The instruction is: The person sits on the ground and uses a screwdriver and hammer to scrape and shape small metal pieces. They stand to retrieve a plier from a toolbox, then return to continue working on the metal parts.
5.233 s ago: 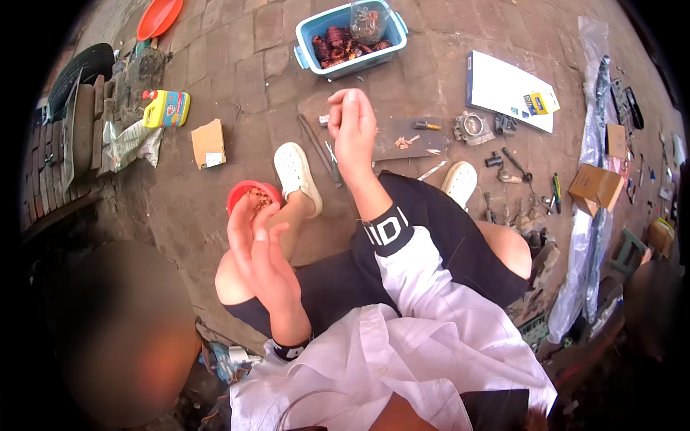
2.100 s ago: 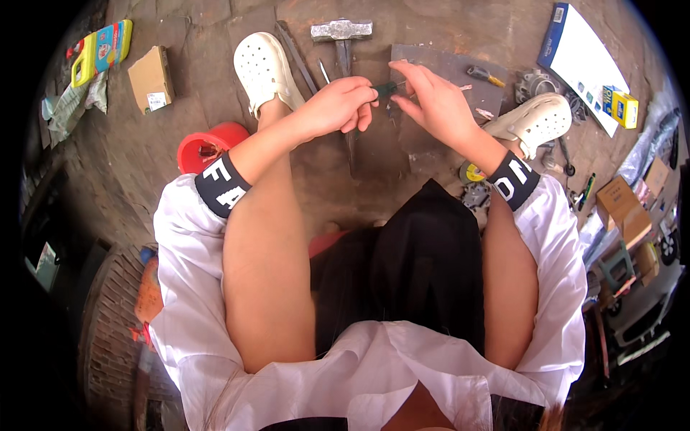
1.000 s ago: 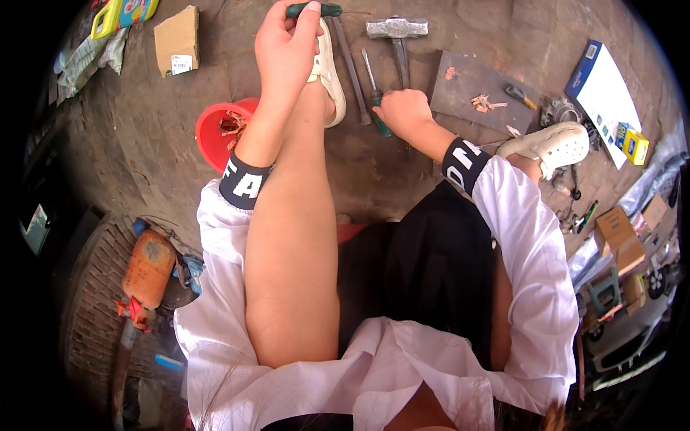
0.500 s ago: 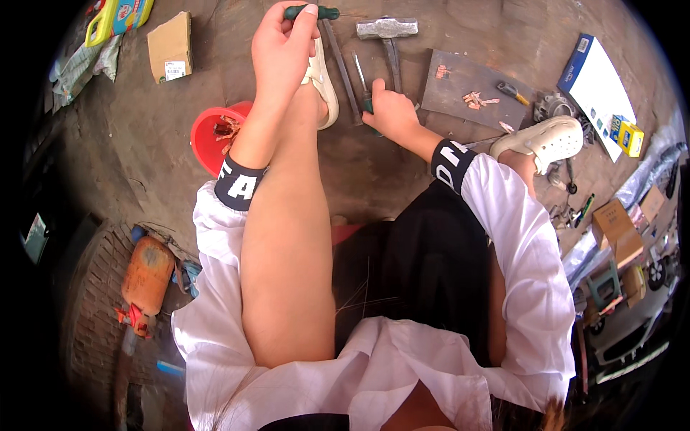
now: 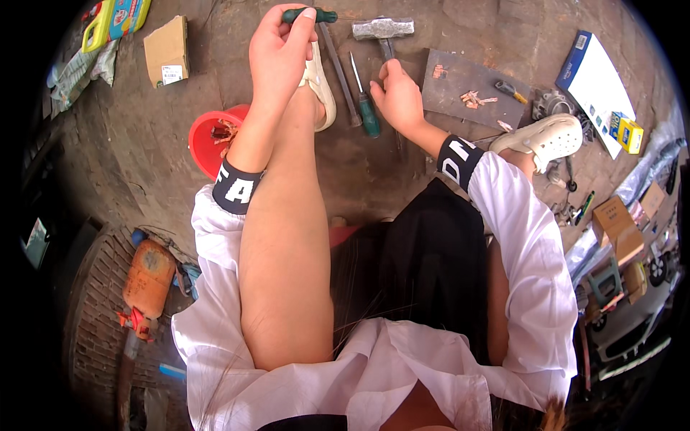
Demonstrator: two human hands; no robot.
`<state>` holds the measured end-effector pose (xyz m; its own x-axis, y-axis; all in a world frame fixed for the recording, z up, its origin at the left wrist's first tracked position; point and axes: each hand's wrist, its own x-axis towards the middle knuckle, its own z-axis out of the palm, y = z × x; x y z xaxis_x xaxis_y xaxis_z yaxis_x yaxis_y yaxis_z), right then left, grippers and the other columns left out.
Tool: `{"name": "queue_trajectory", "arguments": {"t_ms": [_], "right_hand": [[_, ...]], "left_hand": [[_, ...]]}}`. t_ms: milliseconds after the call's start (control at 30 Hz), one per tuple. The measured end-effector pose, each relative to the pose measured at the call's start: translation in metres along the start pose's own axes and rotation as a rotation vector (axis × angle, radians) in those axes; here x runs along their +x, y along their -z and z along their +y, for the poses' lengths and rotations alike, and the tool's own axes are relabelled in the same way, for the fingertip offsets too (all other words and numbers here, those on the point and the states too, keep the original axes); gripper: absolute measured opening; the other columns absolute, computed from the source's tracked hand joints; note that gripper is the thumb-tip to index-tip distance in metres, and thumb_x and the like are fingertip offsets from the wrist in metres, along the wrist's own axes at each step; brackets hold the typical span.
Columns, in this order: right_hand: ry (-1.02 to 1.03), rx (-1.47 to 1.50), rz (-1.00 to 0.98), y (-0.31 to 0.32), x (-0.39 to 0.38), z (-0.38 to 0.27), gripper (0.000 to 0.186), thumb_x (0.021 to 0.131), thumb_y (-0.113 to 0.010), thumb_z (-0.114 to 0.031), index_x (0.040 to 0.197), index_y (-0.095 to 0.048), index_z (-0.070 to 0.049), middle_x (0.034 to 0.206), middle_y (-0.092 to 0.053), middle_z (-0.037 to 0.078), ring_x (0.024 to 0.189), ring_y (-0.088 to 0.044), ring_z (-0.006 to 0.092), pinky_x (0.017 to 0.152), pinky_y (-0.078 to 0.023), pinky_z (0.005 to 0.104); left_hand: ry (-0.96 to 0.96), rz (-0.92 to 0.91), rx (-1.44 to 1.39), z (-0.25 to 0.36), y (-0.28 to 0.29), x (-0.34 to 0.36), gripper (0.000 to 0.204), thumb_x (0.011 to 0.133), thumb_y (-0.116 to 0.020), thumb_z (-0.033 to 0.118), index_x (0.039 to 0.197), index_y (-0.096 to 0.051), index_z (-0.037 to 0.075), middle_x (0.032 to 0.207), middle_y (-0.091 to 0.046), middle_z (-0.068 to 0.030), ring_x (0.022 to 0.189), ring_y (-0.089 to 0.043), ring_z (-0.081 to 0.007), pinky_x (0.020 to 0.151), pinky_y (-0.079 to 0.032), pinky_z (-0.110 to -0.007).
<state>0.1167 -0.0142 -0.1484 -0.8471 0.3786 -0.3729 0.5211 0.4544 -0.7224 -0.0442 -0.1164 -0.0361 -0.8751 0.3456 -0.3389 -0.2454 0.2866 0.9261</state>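
My left hand [image 5: 282,61] is closed round a green-handled screwdriver [image 5: 327,16], held sideways beyond my left shoe; its thin shaft points right and is hard to make out. On the ground lies a sledgehammer [image 5: 383,29] with a grey metal head. My right hand [image 5: 400,97] has its fingers curled over the hammer's handle, which shows again below the hand. Just left of it, a second green-handled screwdriver [image 5: 368,116] lies untouched. Beside that is a dark metal bar [image 5: 338,75], near my left shoe.
A red bucket [image 5: 205,147] with copper-coloured scraps stands left of my leg. On the right a dark metal plate [image 5: 453,90] holds copper bits and a yellow-black screwdriver [image 5: 512,91]. Farther right are a metal part [image 5: 552,106], a white-and-blue box [image 5: 596,86] and a yellow box [image 5: 629,134].
My right hand has left the green-handled screwdriver on the ground and moved right onto the hammer's handle. The left hand still holds its screwdriver in about the same place.
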Motion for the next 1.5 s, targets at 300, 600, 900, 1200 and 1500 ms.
{"name": "queue_trajectory", "arguments": {"t_ms": [300,600,900,1200,1500], "right_hand": [[0.167,-0.369,-0.411,-0.002,-0.017,-0.002,0.038,0.078,-0.070,-0.031,0.091,-0.049,-0.003,0.080,-0.065,0.015,0.076,-0.065,0.0338,0.065,-0.052,0.0416],[0.121,-0.523,-0.587,-0.004,-0.020,-0.011,0.042,0.076,-0.070,-0.039,0.081,-0.063,0.001,0.080,-0.067,0.016,0.079,-0.067,0.0317,0.069,-0.054,0.0401],[-0.390,0.405,-0.705,0.015,-0.013,-0.028,0.037,0.074,-0.068,-0.036,0.074,-0.065,0.001,0.078,-0.067,0.010,0.068,-0.063,0.0167,0.062,-0.050,0.0289],[-0.398,0.939,-0.557,0.035,0.004,-0.032,0.024,0.085,-0.058,-0.019,0.094,-0.058,0.003,0.092,-0.067,0.014,0.082,-0.066,0.0177,0.070,-0.052,0.0290],[0.000,0.028,0.295,-0.012,0.010,-0.007,0.053,0.073,-0.069,-0.008,0.116,-0.039,0.004,0.111,-0.042,0.023,0.108,-0.040,0.0409,0.092,-0.037,0.0456]], "left_hand": [[0.005,-0.015,0.032,-0.002,0.001,0.001,0.007,0.091,-0.056,0.008,0.097,-0.058,0.006,0.070,-0.055,0.0019,0.056,-0.048,-0.0042,0.048,-0.038,-0.018],[-0.114,-0.124,0.394,-0.014,0.006,-0.001,0.028,0.083,-0.065,0.014,0.111,-0.064,0.012,0.083,-0.061,-0.0060,0.065,-0.059,-0.0128,0.063,-0.049,-0.026],[-0.582,-0.694,0.915,-0.048,0.004,-0.015,0.069,0.069,-0.061,-0.004,0.133,-0.047,0.017,0.116,-0.053,-0.0110,0.097,-0.053,-0.0280,0.083,-0.048,-0.036],[-0.416,-0.918,0.890,-0.072,0.008,-0.018,0.049,0.071,-0.057,-0.004,0.118,-0.050,0.006,0.096,-0.061,-0.0105,0.097,-0.054,-0.0292,0.076,-0.048,-0.038],[-1.041,-1.320,1.167,-0.116,-0.023,-0.018,0.018,0.076,-0.058,0.010,0.093,-0.063,0.009,0.086,-0.062,-0.0071,0.077,-0.062,-0.0243,0.067,-0.050,-0.034]]}}
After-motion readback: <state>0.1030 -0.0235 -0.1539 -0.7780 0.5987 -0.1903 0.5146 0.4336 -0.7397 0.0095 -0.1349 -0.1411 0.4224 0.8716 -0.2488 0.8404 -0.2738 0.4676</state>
